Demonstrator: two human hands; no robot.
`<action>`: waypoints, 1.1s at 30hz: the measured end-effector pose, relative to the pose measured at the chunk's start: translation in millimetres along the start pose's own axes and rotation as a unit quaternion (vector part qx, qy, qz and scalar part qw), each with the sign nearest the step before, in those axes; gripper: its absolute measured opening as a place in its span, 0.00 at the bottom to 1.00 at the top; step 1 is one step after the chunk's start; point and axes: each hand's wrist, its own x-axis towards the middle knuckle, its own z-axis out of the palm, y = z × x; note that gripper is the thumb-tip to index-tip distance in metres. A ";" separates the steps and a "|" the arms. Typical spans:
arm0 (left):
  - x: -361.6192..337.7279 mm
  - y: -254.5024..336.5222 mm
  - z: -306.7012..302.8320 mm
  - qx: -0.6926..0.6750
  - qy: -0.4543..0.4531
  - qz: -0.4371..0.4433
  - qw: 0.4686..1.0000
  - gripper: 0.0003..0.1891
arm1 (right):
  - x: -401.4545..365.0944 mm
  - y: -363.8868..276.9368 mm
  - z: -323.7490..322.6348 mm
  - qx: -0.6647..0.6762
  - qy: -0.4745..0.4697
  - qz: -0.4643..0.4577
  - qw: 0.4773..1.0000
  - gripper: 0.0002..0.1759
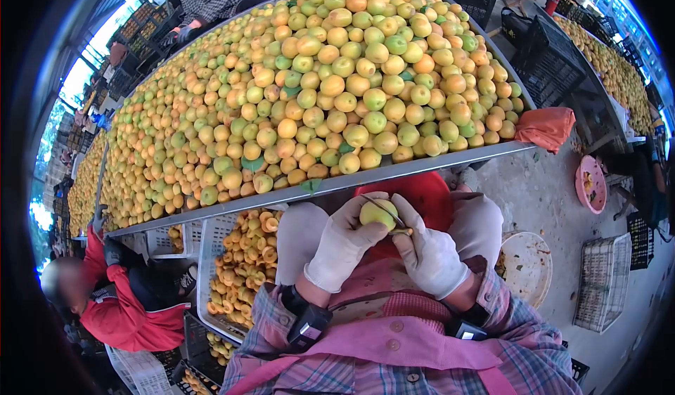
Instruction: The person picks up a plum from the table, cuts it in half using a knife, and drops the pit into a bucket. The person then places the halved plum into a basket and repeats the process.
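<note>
My left hand point(344, 244), in a white glove, holds a yellow-green fruit point(378, 214) above my lap, its fingers wrapped round the left side. On the other side, my gloved right hand point(430, 249) is closed on a small knife point(399, 222), whose thin dark blade lies against the fruit. Just beyond both hands runs the metal edge of a table point(330, 184) heaped with yellow, orange and green fruit point(309, 100). A red basin point(420, 195) sits between my knees, partly hidden behind my hands.
At my left a white crate point(211, 254) holds halved fruit point(246, 268). A person in a red jacket point(133, 318) sits farther left; another in a checked shirt point(211, 1) is across the table. A white tub point(531, 268), grey crate point(602, 282) and pink basin point(590, 184) stand at the right.
</note>
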 end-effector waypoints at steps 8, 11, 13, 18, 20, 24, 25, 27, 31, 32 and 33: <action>-4.2 -2.7 17.5 -0.110 0.013 0.039 0.993 0.25 | 5.8 1.8 7.2 0.053 0.048 -0.054 0.996 0.33; -4.2 1.5 18.8 -0.113 0.023 0.021 0.993 0.24 | 9.0 -0.2 3.3 0.052 0.053 -0.064 0.995 0.32; -6.0 11.6 19.5 -0.076 0.044 0.021 0.996 0.24 | 11.9 -1.0 -2.7 0.045 0.029 -0.075 0.996 0.33; -6.6 42.4 21.5 0.330 0.039 0.040 0.942 0.24 | 17.4 3.1 -3.1 0.004 0.017 -0.099 0.995 0.34; -2.7 21.0 13.4 0.228 0.049 0.073 0.970 0.25 | 19.3 2.8 0.3 -0.010 0.046 -0.127 0.991 0.34; -7.2 6.8 22.2 -0.125 0.051 0.039 0.990 0.26 | 17.2 0.0 4.5 0.020 0.044 -0.097 0.994 0.36; -8.4 9.7 25.9 -0.076 0.058 0.061 0.993 0.26 | 16.6 0.3 5.1 0.014 0.056 -0.101 0.993 0.36; -9.3 20.2 24.2 0.036 0.062 0.074 0.995 0.27 | 19.8 -1.0 -2.6 0.013 0.043 -0.114 0.992 0.36; -9.0 38.1 16.3 0.493 0.037 0.156 0.855 0.28 | 18.3 -0.3 -8.5 -0.018 0.003 -0.096 0.995 0.35; -8.6 35.9 16.6 0.492 0.038 0.157 0.856 0.28 | 18.5 -0.4 -7.4 -0.020 0.002 -0.096 0.995 0.35; -8.3 32.1 16.8 0.382 0.034 0.132 0.914 0.29 | 19.1 -1.1 -4.2 -0.003 0.031 -0.111 0.993 0.35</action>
